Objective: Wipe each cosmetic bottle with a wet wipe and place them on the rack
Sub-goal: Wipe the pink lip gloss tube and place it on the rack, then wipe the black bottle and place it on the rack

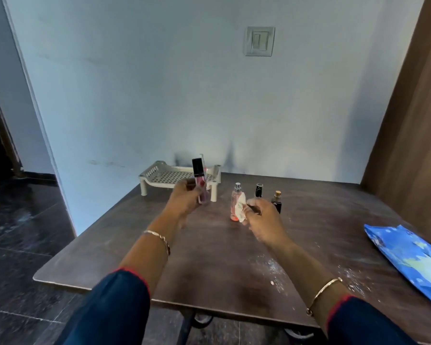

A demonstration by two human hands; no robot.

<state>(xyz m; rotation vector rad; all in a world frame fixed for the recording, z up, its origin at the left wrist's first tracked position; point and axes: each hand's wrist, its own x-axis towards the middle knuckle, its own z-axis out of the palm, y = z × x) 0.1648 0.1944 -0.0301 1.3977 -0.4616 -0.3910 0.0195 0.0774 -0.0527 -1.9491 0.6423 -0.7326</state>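
Head view: on the dark matte desk (pixel 209 257) stands a perforated cream plastic rack (pixel 174 176), before which the left hand (pixel 187 195) grips the lower body of a slim black-capped pink bottle (pixel 200 185), likely light, rigid and slick, while the right hand (pixel 264 220) pinches a soft crumpled wet wipe (pixel 240 207).

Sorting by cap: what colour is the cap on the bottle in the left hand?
Black cap, seen in the head view.

The left sleeve (pixel 110 307) and right sleeve (pixel 366 322) are dark blue, each edged with a narrow red band at the cuff. The left bangle (pixel 157 234) is thin gold (rather chain-like); the right bangle (pixel 324 292) is plain gold.
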